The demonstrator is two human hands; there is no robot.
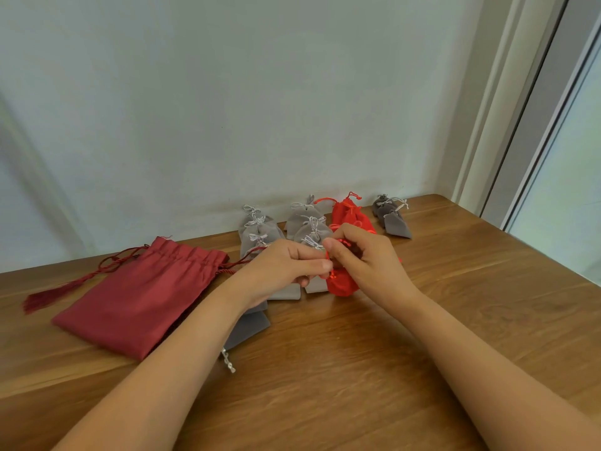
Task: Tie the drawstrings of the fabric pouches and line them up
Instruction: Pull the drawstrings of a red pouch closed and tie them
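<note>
Left hand (pixel 282 265) and right hand (pixel 369 255) pinch the red pouch's (pixel 342 285) cord (pixel 331 274) on the desk (pixel 325 379), open wood toward its near edge.

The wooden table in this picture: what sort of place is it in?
Probably a room in a home or small workshop: the wooden table stands against a bare pale wall, beside a window frame, with small fabric pouches laid in rows.

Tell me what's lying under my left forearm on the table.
A dark grey pouch pokes out beneath the left forearm, its silvery drawstring trailing toward you. Lighter grey pouches show under the wrist. The rest of each is hidden by the arm.
</note>
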